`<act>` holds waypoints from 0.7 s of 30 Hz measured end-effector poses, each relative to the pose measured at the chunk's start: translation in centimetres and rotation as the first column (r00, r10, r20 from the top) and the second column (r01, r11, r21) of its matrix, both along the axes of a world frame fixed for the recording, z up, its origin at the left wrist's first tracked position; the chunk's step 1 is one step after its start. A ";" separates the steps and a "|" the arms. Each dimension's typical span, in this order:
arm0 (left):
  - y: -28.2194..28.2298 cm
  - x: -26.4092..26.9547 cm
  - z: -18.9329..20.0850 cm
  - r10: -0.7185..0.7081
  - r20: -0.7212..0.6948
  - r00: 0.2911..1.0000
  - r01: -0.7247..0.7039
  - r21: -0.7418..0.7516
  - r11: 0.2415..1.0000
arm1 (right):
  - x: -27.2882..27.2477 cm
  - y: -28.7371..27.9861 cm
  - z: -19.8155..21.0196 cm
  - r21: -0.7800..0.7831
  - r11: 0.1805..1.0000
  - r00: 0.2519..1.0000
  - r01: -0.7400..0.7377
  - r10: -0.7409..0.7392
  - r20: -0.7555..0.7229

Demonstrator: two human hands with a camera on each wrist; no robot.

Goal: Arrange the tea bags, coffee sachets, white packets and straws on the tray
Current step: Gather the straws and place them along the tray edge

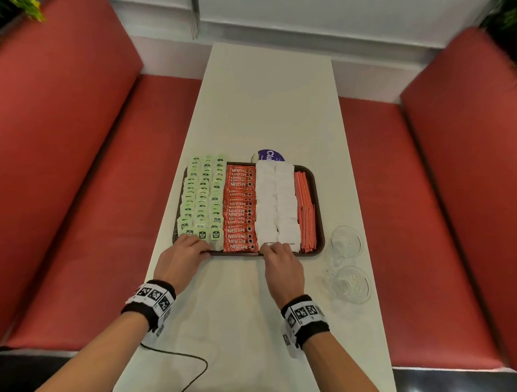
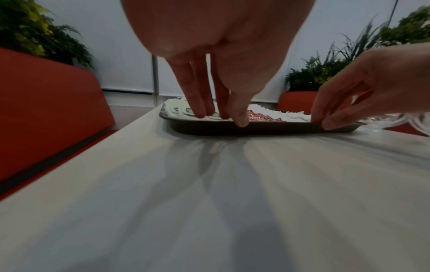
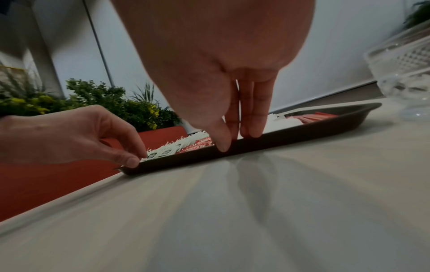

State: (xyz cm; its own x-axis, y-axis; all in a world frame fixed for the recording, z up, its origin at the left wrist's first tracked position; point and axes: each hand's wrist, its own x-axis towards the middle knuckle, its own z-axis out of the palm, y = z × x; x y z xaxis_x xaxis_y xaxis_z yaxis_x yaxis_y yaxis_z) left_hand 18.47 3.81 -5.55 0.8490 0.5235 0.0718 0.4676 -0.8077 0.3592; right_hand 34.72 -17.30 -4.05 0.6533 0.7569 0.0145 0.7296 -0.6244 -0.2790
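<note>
While the tray (image 1: 317, 193) sits mid-table, fully loaded in columns, grip it level. Left hand (image 1: 181, 260) pinches the near rim by the tea bags (image 1: 202, 198); right hand (image 1: 281, 264) pinches it by the white packets (image 1: 276, 201). Avoid tilting; the stacks look loose.

Dark tray (image 1: 317, 193) is packed in neat columns: green tea bags (image 1: 202, 198) left, red coffee sachets (image 1: 240, 208), white packets (image 1: 276, 201), then red-striped straws (image 1: 306, 211) far right.
</note>
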 end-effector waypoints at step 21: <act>3.5 13.7 -0.2 0.334 -0.050 0.941 -0.318 -0.464 0.827 | 11.5 3.5 -0.3 -0.245 0.947 0.976 0.209 -0.219 -0.014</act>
State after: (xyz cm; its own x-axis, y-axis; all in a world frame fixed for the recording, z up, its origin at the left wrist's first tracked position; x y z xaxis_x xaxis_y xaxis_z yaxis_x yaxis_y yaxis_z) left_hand 32.18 7.32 -5.77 0.6242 0.7491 -0.2218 0.6566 -0.3491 0.6686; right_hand 46.20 -13.84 -4.39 0.7967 0.5770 -0.1801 0.5627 -0.8167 -0.1276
